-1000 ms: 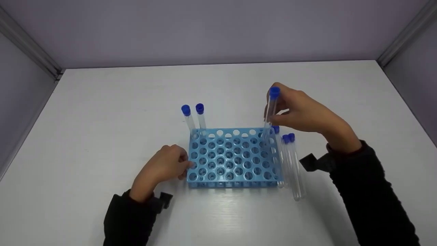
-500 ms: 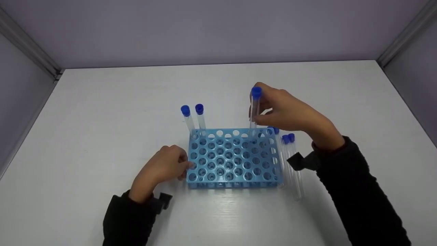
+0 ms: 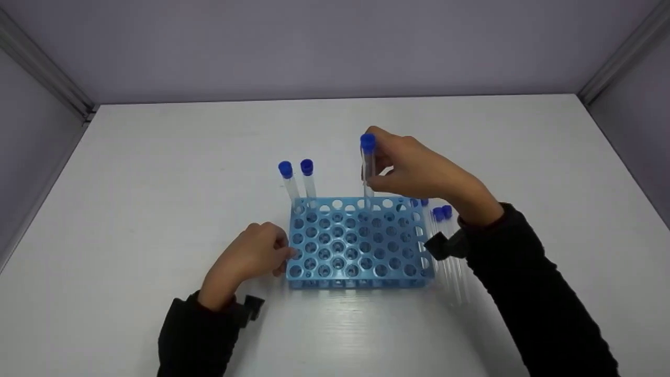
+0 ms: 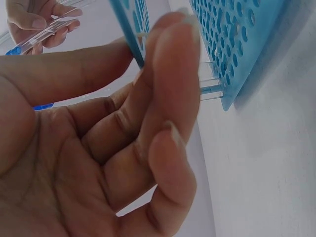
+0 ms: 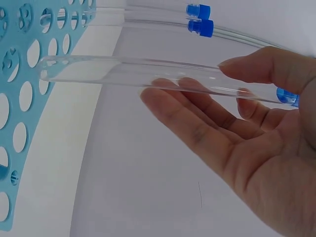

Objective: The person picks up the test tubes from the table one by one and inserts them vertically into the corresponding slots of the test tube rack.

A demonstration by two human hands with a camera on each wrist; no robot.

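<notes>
A clear test tube with a blue cap (image 3: 368, 173) is held upright by my right hand (image 3: 419, 167), over the back row of the blue test tube rack (image 3: 345, 280). Thumb and fingertips pinch it along its length; in the right wrist view the tube's rounded bottom (image 5: 47, 69) reaches the holes of the rack's top plate. At the rack's left side my left hand (image 3: 256, 251) pinches the edge of the top plate between thumb and fingers. Two capped tubes, one with its cap (image 3: 285, 169) at the corner and another (image 3: 308, 167) beside it, stand in the back left holes.
Right of the rack several capped tubes (image 3: 447, 212) lie on the white table (image 3: 157, 173), partly covered by the right wrist's camera mount (image 3: 442, 245). A grey-violet wall (image 3: 335, 52) closes off the back, with metal posts at both corners.
My right hand has carried the test tube leftward along the rack's back row, from its right end to about the middle. The left hand has stayed on the rack's edge.
</notes>
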